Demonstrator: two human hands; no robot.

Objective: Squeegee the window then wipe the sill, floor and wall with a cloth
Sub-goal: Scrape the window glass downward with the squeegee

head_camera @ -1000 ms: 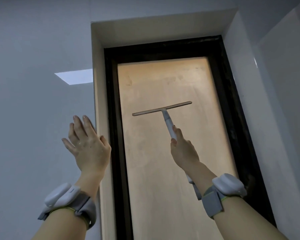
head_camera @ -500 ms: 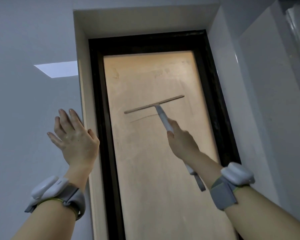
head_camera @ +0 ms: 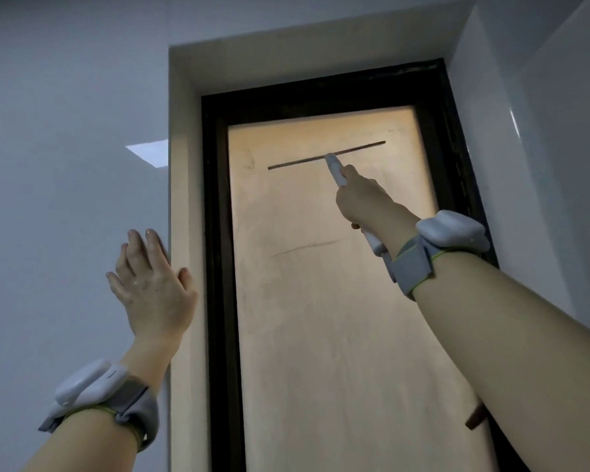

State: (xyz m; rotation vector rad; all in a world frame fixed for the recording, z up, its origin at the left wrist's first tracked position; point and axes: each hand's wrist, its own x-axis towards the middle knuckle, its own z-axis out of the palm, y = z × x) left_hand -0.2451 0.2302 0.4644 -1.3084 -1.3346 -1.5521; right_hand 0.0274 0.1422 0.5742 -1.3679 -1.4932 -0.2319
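The things are borne by upright surfaces: a hazy, amber-lit window pane set inside a black frame, and the grey wall outside that frame. Within the frame, near its top rail, the blade of a squeegee is laid across the pane, slightly tilted with its right end higher; the frame's sides are reached by neither end. Lower inside the frame, a faint dark streak is seen on the glass. Left of the frame, beyond the pale reveal, a left hand is pressed flat against the wall, fingers straight and pointing up.
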